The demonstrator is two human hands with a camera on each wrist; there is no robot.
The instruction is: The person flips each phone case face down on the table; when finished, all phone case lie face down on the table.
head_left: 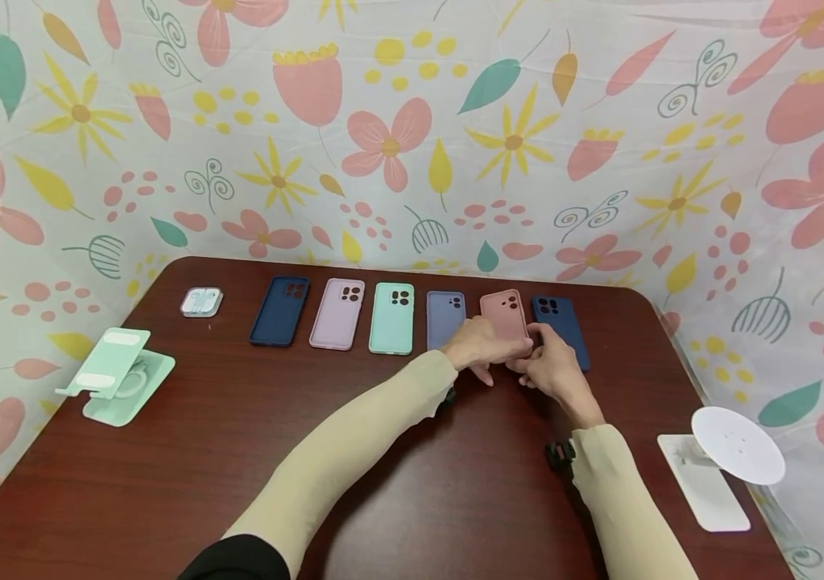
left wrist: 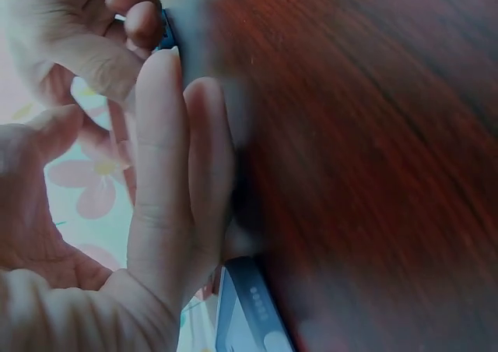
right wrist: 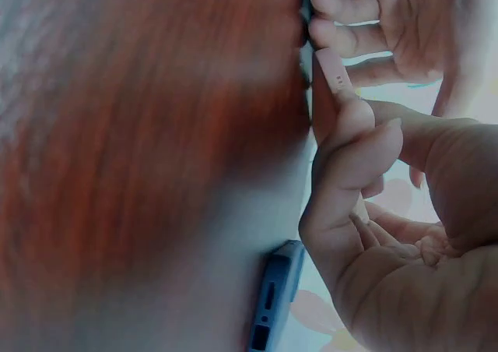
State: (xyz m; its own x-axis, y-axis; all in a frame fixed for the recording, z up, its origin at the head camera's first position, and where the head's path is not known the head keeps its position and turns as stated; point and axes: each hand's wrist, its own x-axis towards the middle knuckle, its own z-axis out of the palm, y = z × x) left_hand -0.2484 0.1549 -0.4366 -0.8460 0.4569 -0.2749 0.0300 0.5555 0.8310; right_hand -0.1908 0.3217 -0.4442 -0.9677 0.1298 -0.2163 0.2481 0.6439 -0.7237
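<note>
A pink phone case (head_left: 504,310) lies in a row of cases near the far edge of the table. My right hand (head_left: 551,366) pinches its near right corner; the case's lower edge (right wrist: 336,70) shows by the fingertips in the right wrist view. My left hand (head_left: 482,345) is at the case's near left side, its fingers fairly straight in the left wrist view and partly covering the case. Left of it lies a greyish-blue phone case (head_left: 445,316), partly behind the left hand. A dark blue phone case (head_left: 564,322) lies just right of the pink one.
Mint (head_left: 391,321), lilac (head_left: 337,316) and navy (head_left: 279,312) cases continue the row leftward. A white earphone box (head_left: 201,302) and a green folding stand (head_left: 129,387) are at the left. A white stand with a round plate (head_left: 738,445) is at the right. Patterned cloth hangs behind.
</note>
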